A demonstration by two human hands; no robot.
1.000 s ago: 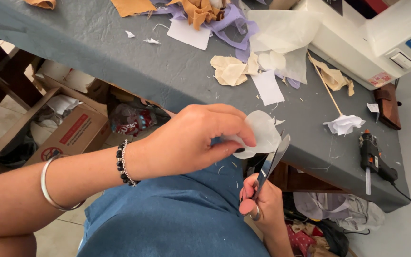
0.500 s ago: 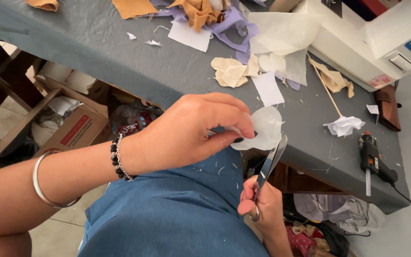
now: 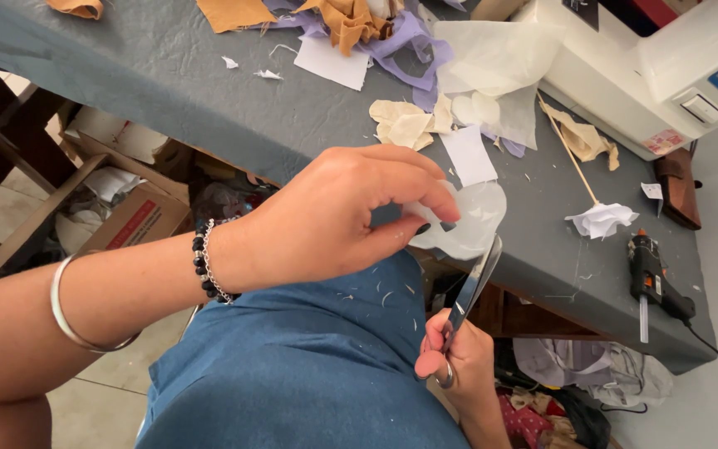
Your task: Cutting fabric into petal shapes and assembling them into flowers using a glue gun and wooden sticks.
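At frame centre my left hand (image 3: 338, 220) pinches the translucent fabric piece (image 3: 469, 218) taut, so the scissors (image 3: 469, 291) gripped in my right hand (image 3: 457, 366) below can reach its edge.

- The left hand (image 3: 334, 216) reaches in from the left, forearm bare, back of the hand towards the camera.
- Its thumb and fingers are pinched together at the tips, nipping a thin edge; the thumbnail is dark.
- The left wrist is bent slightly, with a bead bracelet on it and a plain bangle further up the forearm.
- The right hand (image 3: 457, 359) sits lower, near the lap, coming up from the bottom edge.
- Its fingers are curled closed, thumb through a loop, knuckles turned away from the camera.
- The right wrist is mostly hidden at the frame's bottom.
- The two hands are near each other, not touching.
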